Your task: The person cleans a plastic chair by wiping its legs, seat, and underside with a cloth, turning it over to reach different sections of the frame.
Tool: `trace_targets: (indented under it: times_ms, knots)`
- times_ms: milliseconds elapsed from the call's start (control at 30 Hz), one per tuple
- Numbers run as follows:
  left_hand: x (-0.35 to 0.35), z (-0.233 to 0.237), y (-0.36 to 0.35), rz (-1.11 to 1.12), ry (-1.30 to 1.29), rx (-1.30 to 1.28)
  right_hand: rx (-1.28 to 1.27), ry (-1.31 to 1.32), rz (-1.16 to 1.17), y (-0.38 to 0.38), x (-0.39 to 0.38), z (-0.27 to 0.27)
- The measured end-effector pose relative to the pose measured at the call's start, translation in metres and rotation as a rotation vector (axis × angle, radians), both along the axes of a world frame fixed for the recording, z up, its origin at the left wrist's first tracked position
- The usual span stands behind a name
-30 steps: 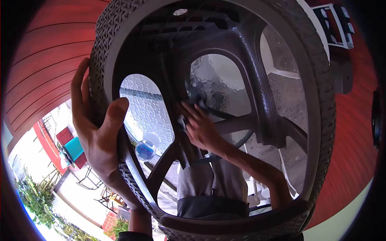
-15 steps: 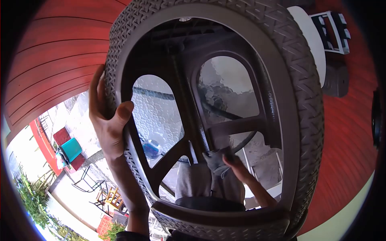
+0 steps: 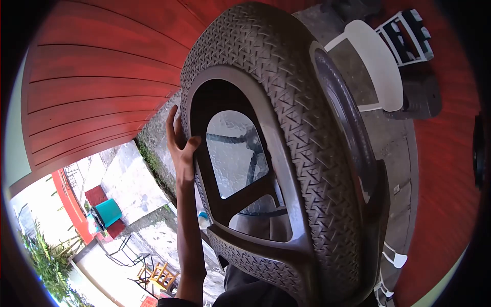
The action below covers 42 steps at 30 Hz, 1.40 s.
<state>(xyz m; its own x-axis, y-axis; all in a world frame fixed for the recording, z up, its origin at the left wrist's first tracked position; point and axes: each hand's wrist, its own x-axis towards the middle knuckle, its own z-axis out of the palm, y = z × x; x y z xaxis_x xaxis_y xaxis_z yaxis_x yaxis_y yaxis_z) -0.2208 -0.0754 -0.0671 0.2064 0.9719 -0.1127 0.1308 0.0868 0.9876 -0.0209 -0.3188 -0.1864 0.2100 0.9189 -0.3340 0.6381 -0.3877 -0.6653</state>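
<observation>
A large dark brown plastic piece (image 3: 319,169) with a woven-pattern surface and oval openings fills the middle of the view, turned so that its broad textured side shows. On its left edge rests my left hand (image 3: 182,151), thumb on the inner rim and fingers round the outside. My right hand is hidden, probably behind the piece. Through the opening a rippled glass surface (image 3: 232,169) and part of my clothing can be seen.
At the upper right are a white chair (image 3: 376,64), a white rack (image 3: 406,38) and a dark container (image 3: 422,97). A red wall (image 3: 102,87) stands on the left. Lower left are a teal container (image 3: 107,212), a wooden chair (image 3: 162,276) and plants (image 3: 43,250).
The brown piece has turned and shifted right, showing more of its textured side. My left hand has moved right with it. My right hand and the grey cloth it held have gone out of sight.
</observation>
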Motion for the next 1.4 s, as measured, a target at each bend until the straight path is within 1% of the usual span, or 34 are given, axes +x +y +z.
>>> trace_targets:
  times_ms: [100,200,300,367,467,533,600,633,700,767,867,967,1033,1100,1167,1267,1300,1367,1400]
  knots:
    - [0.002,-0.022,-0.010,0.006,-0.078,-0.018,0.017,-0.128,-0.020,-0.018,-0.007,-0.006]
    - [0.014,-0.053,-0.024,0.015,-0.073,-0.099,0.029,-0.153,-0.087,-0.039,0.004,-0.012]
    - [0.026,-0.091,-0.042,0.087,0.154,-0.220,0.025,-0.130,-0.125,-0.076,0.020,-0.017]
    - [0.027,-0.108,-0.053,0.084,0.342,-0.241,0.011,-0.114,-0.135,-0.101,0.028,-0.016]
    - [0.028,-0.128,-0.061,0.018,0.619,-0.129,-0.132,-0.118,-0.138,-0.124,0.024,0.004]
    - [0.025,-0.144,-0.057,-0.015,0.723,-0.034,-0.097,-0.137,-0.155,-0.154,0.016,-0.001]
    - [0.021,-0.166,-0.052,-0.014,0.718,0.042,-0.083,-0.166,-0.151,-0.172,0.011,-0.013]
    - [0.017,-0.178,-0.050,0.007,0.665,0.067,-0.090,-0.184,-0.140,-0.178,0.010,-0.018]
    - [0.016,-0.183,-0.052,-0.021,0.640,0.047,-0.114,-0.227,-0.082,-0.179,0.010,-0.019]
    - [0.020,-0.178,-0.052,-0.042,0.638,0.052,-0.135,-0.281,0.010,-0.147,0.017,-0.012]
    - [0.012,-0.187,-0.047,-0.133,0.646,0.129,-0.114,-0.258,-0.004,-0.097,0.027,-0.018]
    - [0.013,-0.185,-0.046,-0.163,0.612,0.046,0.052,-0.336,-0.011,-0.015,0.053,-0.035]
    - [0.017,-0.181,-0.044,-0.165,0.586,0.070,0.143,-0.374,-0.024,0.048,0.065,-0.062]
    - [0.018,-0.185,-0.047,-0.154,0.576,0.054,0.214,-0.405,-0.044,0.088,0.073,-0.083]
    - [0.017,-0.191,-0.045,-0.111,0.579,0.007,0.312,-0.467,-0.056,0.114,0.076,-0.086]
    - [0.023,-0.188,-0.047,-0.111,0.528,0.027,0.244,-0.451,0.015,0.066,0.082,-0.056]
    - [0.024,-0.186,-0.048,-0.108,0.501,0.022,0.115,-0.481,0.061,0.040,0.078,-0.031]
    - [0.026,-0.186,-0.048,-0.093,0.447,0.020,-0.030,-0.498,0.108,-0.036,0.064,-0.025]
    - [0.024,-0.188,-0.048,-0.091,0.467,0.035,-0.147,-0.434,0.069,-0.077,0.054,-0.017]
